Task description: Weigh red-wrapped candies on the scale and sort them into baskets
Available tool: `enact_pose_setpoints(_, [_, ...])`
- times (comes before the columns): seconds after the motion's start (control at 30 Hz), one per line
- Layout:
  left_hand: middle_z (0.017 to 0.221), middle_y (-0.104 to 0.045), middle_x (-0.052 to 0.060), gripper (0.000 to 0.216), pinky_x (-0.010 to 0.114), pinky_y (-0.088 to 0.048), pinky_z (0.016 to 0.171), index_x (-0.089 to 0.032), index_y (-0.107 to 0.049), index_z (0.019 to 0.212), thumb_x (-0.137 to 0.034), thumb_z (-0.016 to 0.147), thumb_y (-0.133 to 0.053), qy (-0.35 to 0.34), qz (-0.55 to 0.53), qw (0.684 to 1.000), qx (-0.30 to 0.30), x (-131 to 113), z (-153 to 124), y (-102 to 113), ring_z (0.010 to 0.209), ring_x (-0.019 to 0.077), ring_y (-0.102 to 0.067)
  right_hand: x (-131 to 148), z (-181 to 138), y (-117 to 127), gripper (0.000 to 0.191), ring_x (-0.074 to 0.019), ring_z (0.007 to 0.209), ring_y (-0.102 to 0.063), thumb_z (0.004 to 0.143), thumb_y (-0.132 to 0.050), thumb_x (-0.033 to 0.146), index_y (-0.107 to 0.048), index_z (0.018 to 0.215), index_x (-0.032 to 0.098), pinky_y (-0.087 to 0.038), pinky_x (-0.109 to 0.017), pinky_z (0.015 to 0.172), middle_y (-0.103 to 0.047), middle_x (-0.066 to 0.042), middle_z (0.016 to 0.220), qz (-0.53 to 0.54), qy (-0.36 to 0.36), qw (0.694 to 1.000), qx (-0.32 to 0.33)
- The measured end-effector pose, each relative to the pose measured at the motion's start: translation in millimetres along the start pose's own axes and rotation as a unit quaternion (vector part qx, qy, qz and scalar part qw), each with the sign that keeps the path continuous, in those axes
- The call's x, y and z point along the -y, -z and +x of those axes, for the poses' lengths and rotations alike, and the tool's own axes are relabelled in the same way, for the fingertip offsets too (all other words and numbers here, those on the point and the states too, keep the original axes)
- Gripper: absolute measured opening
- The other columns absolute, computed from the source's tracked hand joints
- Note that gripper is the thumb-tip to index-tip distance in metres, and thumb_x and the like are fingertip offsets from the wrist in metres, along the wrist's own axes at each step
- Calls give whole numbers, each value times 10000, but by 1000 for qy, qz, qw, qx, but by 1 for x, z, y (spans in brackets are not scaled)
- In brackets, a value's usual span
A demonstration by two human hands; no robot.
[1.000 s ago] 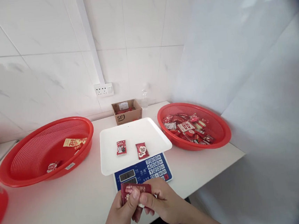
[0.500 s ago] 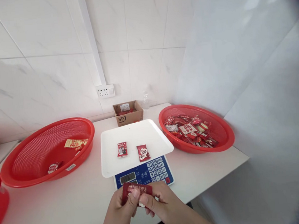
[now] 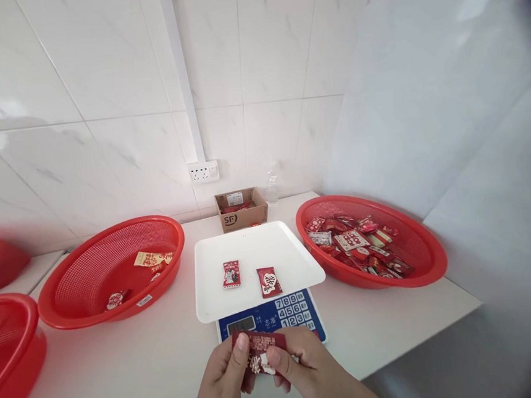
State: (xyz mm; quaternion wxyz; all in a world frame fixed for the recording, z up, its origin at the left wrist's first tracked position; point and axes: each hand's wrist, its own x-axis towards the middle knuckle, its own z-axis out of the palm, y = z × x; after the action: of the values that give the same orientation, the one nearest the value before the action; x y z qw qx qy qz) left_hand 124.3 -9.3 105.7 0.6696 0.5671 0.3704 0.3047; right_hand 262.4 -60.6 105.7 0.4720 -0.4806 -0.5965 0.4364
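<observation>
Between my two hands is a dark red candy packet (image 3: 260,354) with white lettering, in front of the scale. My left hand (image 3: 227,369) grips its left end, thumb on top. On the right end, my right hand (image 3: 303,363) pinches it the same way. Just beyond stands a blue digital scale (image 3: 269,318) with a white tray (image 3: 216,302); my hands cover part of its keypad. Two small wrapped candies lie apart on the tray: a red one with a picture of figures (image 3: 231,274) and a darker red one with a white patch (image 3: 270,282).
At right, a red plastic basket (image 3: 426,256) holds many wrapped candies. The left red basket (image 3: 65,303) holds a few packets. Another red basket (image 3: 30,374) is at the left edge. Against the wall stand a cardboard box (image 3: 248,218) and a clear bottle (image 3: 272,186).
The view has shifted left and up, so things appear lower and further right. My thumbs have moved apart on the packet, showing more of its lettering. The tray's two candies stay put.
</observation>
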Motion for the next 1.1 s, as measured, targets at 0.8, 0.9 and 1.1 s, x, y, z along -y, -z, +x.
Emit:
enact_pose_setpoints(0.8, [503,-472,-11,499,222,-308,510,-147,-547,560,-633,663,-587,42,11,999,19,-3,-8,0,505,93,-374,-1,4,-2,496,-109,552,-467,874,-326,553,-513,605,180,-347,-216,526,-497,3,550,13,6,1000,-15])
enact_pose_setpoints(0.9, [527,-424,-38,476,206,-280,500,-147,-572,637,-617,615,-645,74,16,993,92,-7,-9,4,521,81,-332,-5,0,2,515,-94,535,-384,825,-365,624,-467,592,176,-298,-211,499,-434,20,553,-42,-10,999,-29])
enact_pose_setpoints(1.1, [598,-442,-18,459,208,-304,528,-150,-587,683,-604,727,-536,-3,45,985,166,-2,-5,-3,566,92,-361,-11,2,0,481,-98,543,-397,846,-364,574,-426,573,181,-312,-221,511,-435,18,556,-116,-40,988,-97])
